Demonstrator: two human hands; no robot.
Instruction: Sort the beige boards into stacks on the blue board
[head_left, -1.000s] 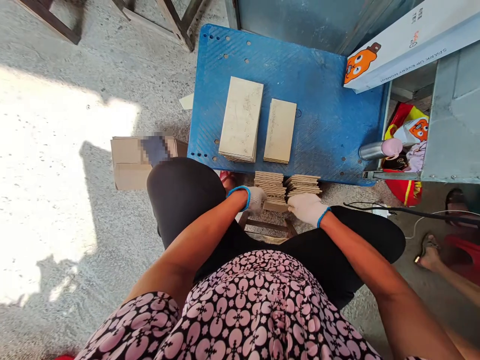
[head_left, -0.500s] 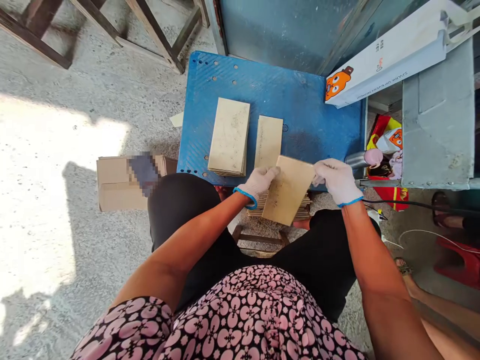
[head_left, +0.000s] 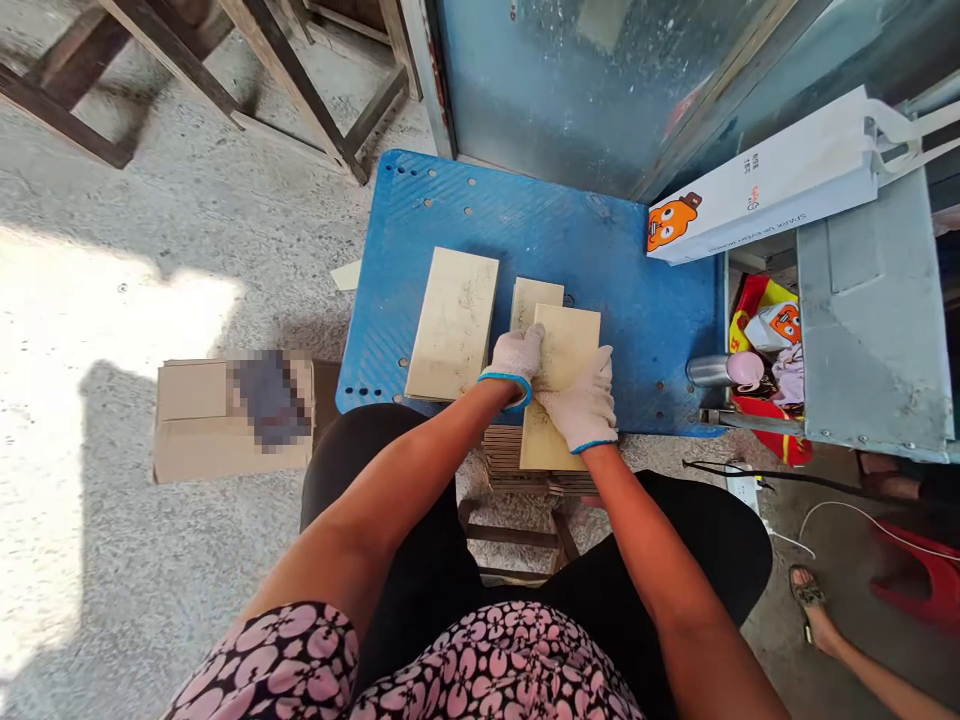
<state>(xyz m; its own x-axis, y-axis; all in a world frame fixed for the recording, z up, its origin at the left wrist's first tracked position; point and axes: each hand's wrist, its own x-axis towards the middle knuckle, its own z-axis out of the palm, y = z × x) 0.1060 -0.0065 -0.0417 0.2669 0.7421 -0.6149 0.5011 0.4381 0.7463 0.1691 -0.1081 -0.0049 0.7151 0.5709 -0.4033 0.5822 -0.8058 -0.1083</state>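
Note:
Both my hands wear white gloves with blue cuffs and hold one pale wooden board over the near edge of the blue plastic table. My left hand grips the board's left edge near the top. My right hand lies across its face, fingers curled on it. Behind the board a smaller stack of boards lies on the table, and a larger stack lies to its left. Below the held board, more boards are piled on a low wooden stool between my knees.
A cardboard box sits on the concrete floor at left. A white printed box rests at the table's far right, with a metal flask and a colourful bag beside it. Another person's foot and a black cable are at right.
My hands lifted one board from the low pile and brought it forward over the table's near edge. My right hand shifted from its far edge onto its face.

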